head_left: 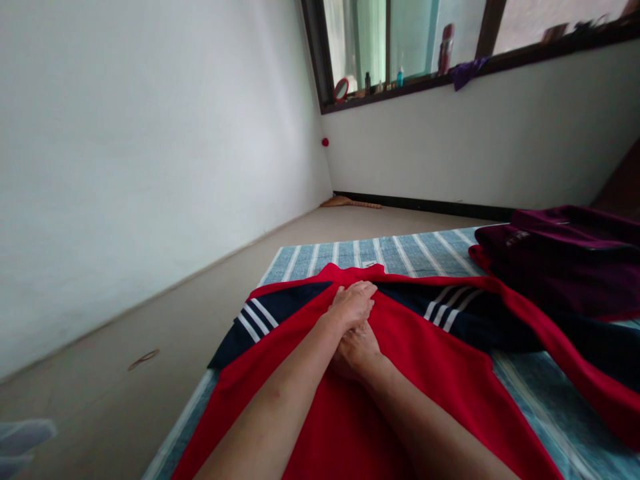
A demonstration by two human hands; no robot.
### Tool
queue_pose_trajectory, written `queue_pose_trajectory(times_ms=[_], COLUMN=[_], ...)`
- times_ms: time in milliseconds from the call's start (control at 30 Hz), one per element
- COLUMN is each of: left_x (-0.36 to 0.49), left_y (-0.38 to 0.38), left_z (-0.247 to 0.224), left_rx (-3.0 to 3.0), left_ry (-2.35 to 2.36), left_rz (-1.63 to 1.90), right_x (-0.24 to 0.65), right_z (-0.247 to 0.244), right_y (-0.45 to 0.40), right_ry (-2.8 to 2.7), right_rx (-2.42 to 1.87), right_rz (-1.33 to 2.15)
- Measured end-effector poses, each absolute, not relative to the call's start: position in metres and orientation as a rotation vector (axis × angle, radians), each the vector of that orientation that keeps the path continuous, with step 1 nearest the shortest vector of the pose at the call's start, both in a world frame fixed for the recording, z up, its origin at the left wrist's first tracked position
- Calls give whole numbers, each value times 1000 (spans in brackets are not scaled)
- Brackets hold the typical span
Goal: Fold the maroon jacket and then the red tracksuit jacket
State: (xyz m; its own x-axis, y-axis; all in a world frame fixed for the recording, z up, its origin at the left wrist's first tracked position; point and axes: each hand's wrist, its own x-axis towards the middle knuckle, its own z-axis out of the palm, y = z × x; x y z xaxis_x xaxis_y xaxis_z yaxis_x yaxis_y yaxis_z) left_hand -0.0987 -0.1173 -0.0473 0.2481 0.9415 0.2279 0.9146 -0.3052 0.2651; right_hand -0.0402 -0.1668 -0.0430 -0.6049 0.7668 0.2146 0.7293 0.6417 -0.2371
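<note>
A red jacket (425, 360) with navy shoulder panels and white stripes lies spread out in front of me, collar away from me. My left hand (354, 303) is on its upper front just below the collar, with the fingers curled together on the cloth. Right under it, touching it, is my right hand (359, 347), also closed against the jacket's front. The fingertips of the right hand are mostly hidden behind the left hand. The jacket's left-side sleeve folds under at the edge, while the other sleeve stretches off to the right.
The jacket lies on a blue and white striped cloth (310, 257). A folded purple garment (565, 267) sits at the right. Beyond are the floor (210, 313), white walls and a windowsill (410, 85) with small bottles. A thin brown loop (143, 360) lies on the floor.
</note>
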Motion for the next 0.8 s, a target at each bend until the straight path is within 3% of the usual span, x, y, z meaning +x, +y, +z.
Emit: queue_pose_trajectory(times_ms=[533,800], left_x=[-120,-174], left_y=[-129,-165], left_z=[-9,-27], left_rx=[2365,2341], left_ry=[1909,1974], left_rz=[640,600], right_x=[-36,-38], right_z=[-42,-33], right_y=[-167,-169], right_ry=[-2563,-2493], right_rx=[-1180,-1274], right_rz=[316,403])
